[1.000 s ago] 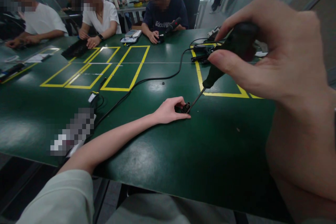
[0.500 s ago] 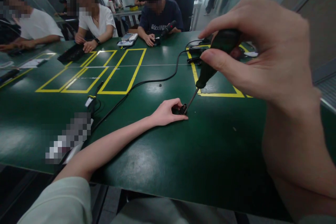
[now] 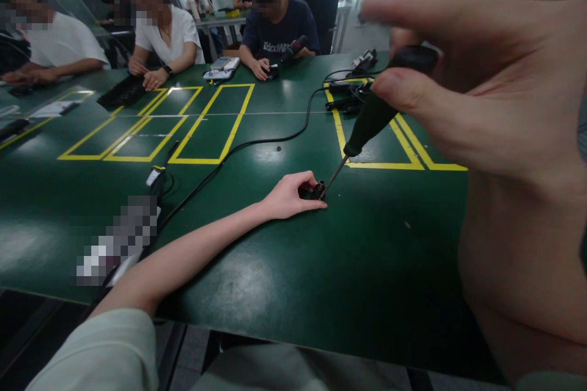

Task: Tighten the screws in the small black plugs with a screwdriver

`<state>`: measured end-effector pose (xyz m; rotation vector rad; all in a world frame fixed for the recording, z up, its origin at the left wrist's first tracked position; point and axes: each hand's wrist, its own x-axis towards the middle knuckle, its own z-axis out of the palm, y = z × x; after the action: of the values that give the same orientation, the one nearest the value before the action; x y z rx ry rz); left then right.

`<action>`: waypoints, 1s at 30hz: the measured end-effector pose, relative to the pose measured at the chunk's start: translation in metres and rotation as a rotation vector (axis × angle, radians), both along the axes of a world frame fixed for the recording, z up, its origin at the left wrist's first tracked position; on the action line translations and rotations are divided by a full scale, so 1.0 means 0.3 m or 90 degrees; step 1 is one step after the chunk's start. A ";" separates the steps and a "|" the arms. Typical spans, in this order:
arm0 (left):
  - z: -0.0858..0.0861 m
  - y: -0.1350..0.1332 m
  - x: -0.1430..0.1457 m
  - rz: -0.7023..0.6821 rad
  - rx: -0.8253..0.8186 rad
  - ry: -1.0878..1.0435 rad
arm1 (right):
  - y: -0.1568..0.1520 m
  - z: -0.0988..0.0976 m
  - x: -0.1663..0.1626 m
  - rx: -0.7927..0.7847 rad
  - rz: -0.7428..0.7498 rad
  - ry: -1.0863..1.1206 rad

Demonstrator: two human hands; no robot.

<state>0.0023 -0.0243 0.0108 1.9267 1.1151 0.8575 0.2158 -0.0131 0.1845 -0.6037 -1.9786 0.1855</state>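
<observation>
Close to the camera, my right hand grips the dark handle of a screwdriver, with the index finger stretched out off the handle. The screwdriver leans down to the left, its tip at a small black part with a metal barrel. That part is pinched between the thumb and fingers of my left hand, which rests on the green table. Exactly where the tip meets the part is too small to make out.
The green table carries yellow tape outlines and a long black cable. Black devices lie beyond the screwdriver. A blurred-out object lies beside my left forearm. Several people sit across the table, one holding a black tool.
My right index finger has lifted and straightened away from the screwdriver handle, and the hand has turned slightly to the right. My left hand and the small part stay in place.
</observation>
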 end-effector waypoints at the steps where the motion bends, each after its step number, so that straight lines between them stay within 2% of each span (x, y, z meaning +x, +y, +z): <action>1: 0.001 0.000 0.000 0.000 0.000 0.001 | -0.002 0.001 -0.004 -0.021 0.026 0.014; 5: 0.006 -0.001 0.000 0.003 -0.005 0.017 | -0.010 0.008 -0.020 -0.059 0.090 0.042; 11: 0.007 -0.002 0.001 0.003 -0.004 0.023 | -0.007 0.010 -0.004 0.022 0.003 -0.002; 18: 0.003 -0.002 -0.001 0.000 0.003 0.013 | -0.016 0.013 -0.009 -0.041 0.089 0.057; 23: 0.005 0.000 0.000 0.001 0.005 0.010 | -0.008 0.013 -0.003 -0.028 0.045 0.042; 30: 0.007 -0.001 0.000 0.000 -0.003 0.014 | -0.008 0.011 0.001 -0.027 0.055 0.034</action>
<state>0.0023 -0.0247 0.0128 1.9363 1.1283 0.8342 0.2162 -0.0154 0.1877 -0.5365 -1.9550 0.2945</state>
